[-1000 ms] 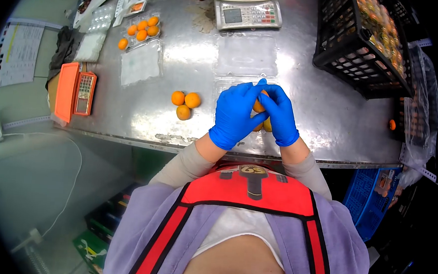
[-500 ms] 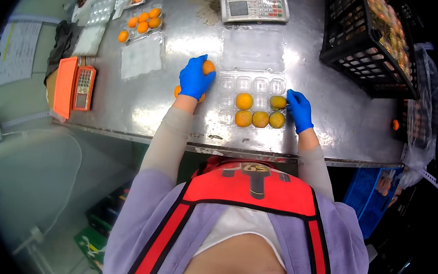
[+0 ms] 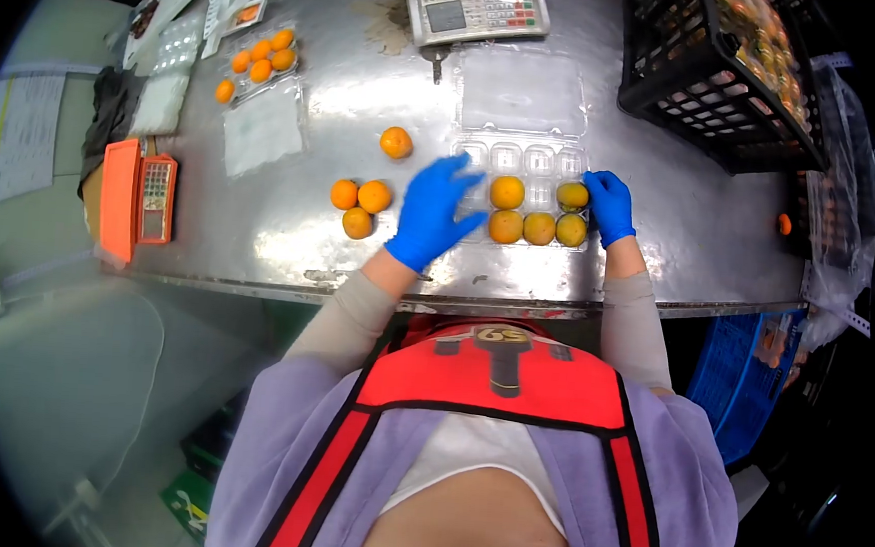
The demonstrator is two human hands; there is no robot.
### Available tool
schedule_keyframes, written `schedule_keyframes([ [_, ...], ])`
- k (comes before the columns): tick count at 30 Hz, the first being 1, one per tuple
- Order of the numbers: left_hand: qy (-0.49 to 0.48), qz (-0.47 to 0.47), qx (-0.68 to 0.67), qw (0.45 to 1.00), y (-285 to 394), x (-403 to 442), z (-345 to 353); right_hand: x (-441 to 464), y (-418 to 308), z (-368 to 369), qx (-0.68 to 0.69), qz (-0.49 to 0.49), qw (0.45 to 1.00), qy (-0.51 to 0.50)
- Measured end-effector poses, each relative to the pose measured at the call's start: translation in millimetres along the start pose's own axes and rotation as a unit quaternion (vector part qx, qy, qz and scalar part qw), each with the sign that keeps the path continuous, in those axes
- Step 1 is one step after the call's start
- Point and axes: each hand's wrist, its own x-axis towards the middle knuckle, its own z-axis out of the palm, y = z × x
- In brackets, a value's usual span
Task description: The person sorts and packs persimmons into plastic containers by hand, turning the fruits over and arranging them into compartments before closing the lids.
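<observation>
A: L hand?
B: Blue-gloved L hand (image 3: 436, 211): fingers spread, thumb apart, over L edge of the clear plastic cupped tray (image 3: 506, 157). Can't tell if touching.
A: R?
B: Blue-gloved R hand (image 3: 610, 206): fingers close tog. at tray's R edge, right beside a greenish-orange round fruit (image 3: 572, 196). Can't tell if they're pinching the rim.
A: Other fruit?
B: 4 more in tray, btwn the two hands' fingers. Single loose orange fruit (image 3: 396, 143) just L of L fingertips; loose orange trio (image 3: 357, 225) L of that palm.
A: Room?
B: Grey steel table (image 3: 710, 235) stretches R of R fingers; black plastic lattice crate (image 3: 660, 72) stands farther out, up-R. Flat clear plastic panel (image 3: 522, 91) past tray's far edge, beyond both sets of fingertips. Table's near edge runs bodyward of fingers, under the forearms.
</observation>
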Motion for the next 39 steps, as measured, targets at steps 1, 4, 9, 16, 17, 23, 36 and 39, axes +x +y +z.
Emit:
schedule_keyframes([
  [1, -0.015, 0.025, 0.001, 1.000, 7.5, -3.2, 7.1, -0.8, -5.0, -3.5, 0.006, 0.044, 0.999, -0.012],
  [4, -0.050, 0.049, 0.014, 0.997, 25.8, -9.4, 23.7, 5.3, 1.3, -5.3, -0.028, 0.040, 0.999, -0.015],
  [9, -0.098, 0.042, 0.121, 0.987, 32.6, -7.4, 43.6, -1.2, -6.2, -5.9, 0.002, 0.060, 0.998, -0.009],
  [16, -0.061, 0.034, 0.025, 0.997, 19.1, -7.7, 42.0, -11.1, -5.0, -18.2, 0.053, 0.087, 0.995, 0.006],
  [17, -0.061, 0.033, 0.025, 0.997, 17.1, -9.1, 41.5, -16.4, -7.4, -19.9, 0.053, 0.087, 0.995, 0.005],
  [23, -0.031, -0.071, -0.263, 0.962, 28.9, -7.0, 24.1, -45.2, -39.4, -20.5, 0.152, -0.075, 0.985, 0.016],
  [36, 0.045, -0.061, -0.338, 0.938, 61.7, 3.9, -1.7, -103.3, -130.0, 35.7, 0.293, -0.031, 0.935, -0.196],
  [39, 0.010, -0.152, -0.496, 0.855, 68.1, 3.0, -6.4, -105.6, -135.7, 34.6, 0.261, -0.084, 0.946, -0.170],
])
